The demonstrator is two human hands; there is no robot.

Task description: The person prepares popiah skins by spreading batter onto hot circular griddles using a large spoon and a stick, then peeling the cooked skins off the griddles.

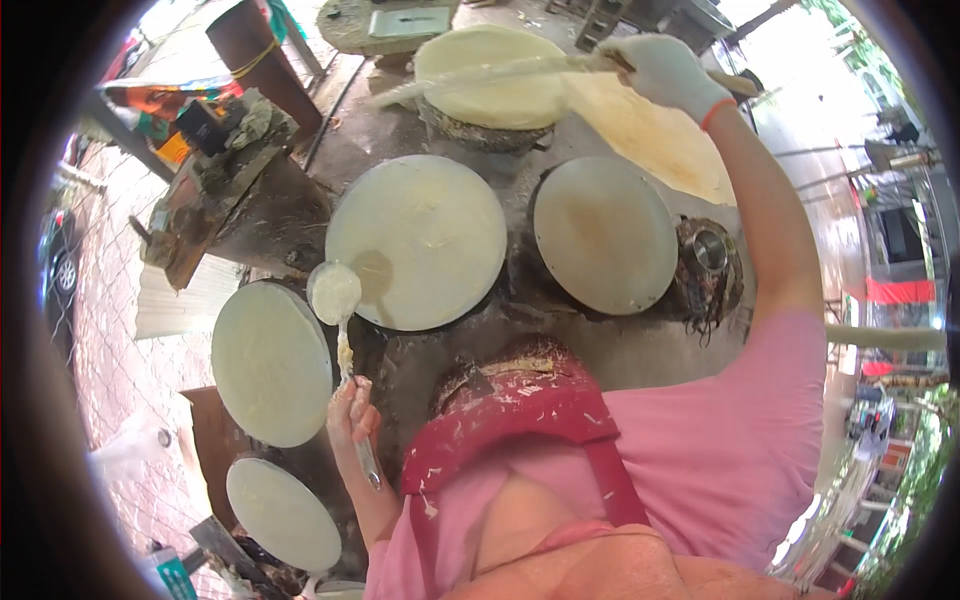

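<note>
My left hand [354,414] is bare and smeared with batter; it grips a metal ladle [335,294] whose bowl holds pale batter above the left edge of a large round griddle [420,240]. My right hand [660,75], in a white glove with an orange cuff, is closed on a long flat stick [502,73], blurred at its left end. The stick reaches across a pale round flatbread [487,105] on a round stand. Thin pale layers cover the griddle at left [271,364] and the one at lower left [283,515]. The right griddle [604,235] shows a brownish middle.
A large thin tan sheet [645,135] lies beyond the right griddle. A metal cup [709,250] rests on a rough round support beside that griddle. A cluttered wooden stand [217,202], a rusty pipe [262,64] and wire fencing [105,300] are at the left.
</note>
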